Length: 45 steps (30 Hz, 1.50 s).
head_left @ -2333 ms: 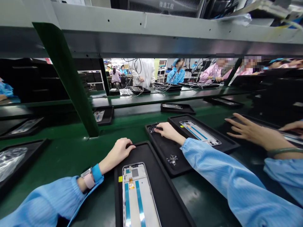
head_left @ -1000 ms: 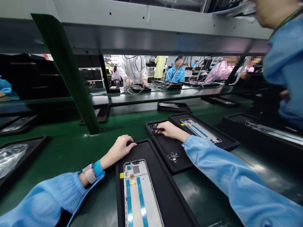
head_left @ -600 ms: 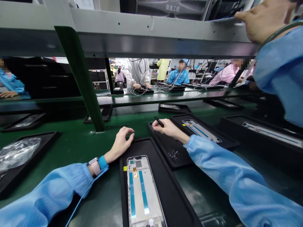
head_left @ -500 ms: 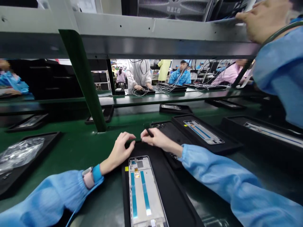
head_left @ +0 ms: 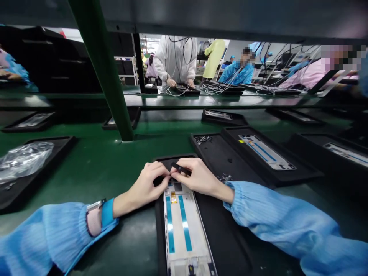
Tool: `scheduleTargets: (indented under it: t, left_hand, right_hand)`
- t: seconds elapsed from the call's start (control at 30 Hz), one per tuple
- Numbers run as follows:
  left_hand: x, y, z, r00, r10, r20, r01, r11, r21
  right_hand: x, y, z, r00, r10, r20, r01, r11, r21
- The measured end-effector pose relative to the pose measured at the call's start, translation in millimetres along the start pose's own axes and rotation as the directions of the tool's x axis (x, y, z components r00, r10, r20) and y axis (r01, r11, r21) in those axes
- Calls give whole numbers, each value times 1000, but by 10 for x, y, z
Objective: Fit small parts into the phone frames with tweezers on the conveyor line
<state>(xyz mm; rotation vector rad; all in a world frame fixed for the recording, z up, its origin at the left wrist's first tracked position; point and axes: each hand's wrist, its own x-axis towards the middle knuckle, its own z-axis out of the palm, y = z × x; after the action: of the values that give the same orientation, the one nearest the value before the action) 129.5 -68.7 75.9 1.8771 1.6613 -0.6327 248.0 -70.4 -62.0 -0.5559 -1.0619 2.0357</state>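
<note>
A green counter (head_left: 103, 168) carries a black tray (head_left: 220, 230) and, just to its right, a second tray (head_left: 225, 155). In the first lies a silver phone frame (head_left: 178, 230) with two blue strips. The right hand (head_left: 198, 177) and left hand (head_left: 149, 182) are close together at its far end: right grip clamped on a slim black tool (head_left: 181, 169), left grip's hold impossible to tell. Tiny loose parts (head_left: 202, 140) lie in the second tray's far end.
</note>
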Motion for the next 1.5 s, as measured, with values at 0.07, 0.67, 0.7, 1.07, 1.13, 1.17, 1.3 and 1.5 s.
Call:
scheduleTargets:
  t: [0.07, 0.67, 0.7, 1.07, 1.13, 1.17, 1.3, 1.5]
  left_hand:
    - [1, 8, 14, 998, 28, 57, -30, 999, 26]
    - [-33, -60, -111, 990, -34, 137, 38, 999, -22]
    - [-32, -60, -111, 991, -32, 133, 36, 999, -31]
    - [-22, -67, -96, 994, -31, 110, 35, 999, -39]
    - [-19, -70, -92, 993, -29, 112, 33, 999, -39]
    - [-19, -72, -90, 994, -24, 111, 29, 999, -37]
    - [-32, -71, -84, 996, 22, 89, -21, 1000, -5]
    - [-64, -63, -92, 985, 135, 105, -136, 991, -1]
  right_hand:
    - [-31, -2, -22, 996, -90, -5, 88, 990, -112]
    - [-52, 62, 16, 999, 36, 18, -34, 993, -112]
    - [-56, 61, 19, 999, 30, 17, -28, 993, -119]
    - [-83, 106, 76, 999, -34, -2, 33, 978, -206]
    - [-90, 123, 87, 999, -39, -13, 36, 977, -212]
    - [-93, 130, 92, 999, -40, -18, 35, 976, -216]
    - [-107, 146, 105, 999, -53, -3, 51, 973, -226]
    - [-117, 120, 111, 993, -91, 73, 107, 961, -253]
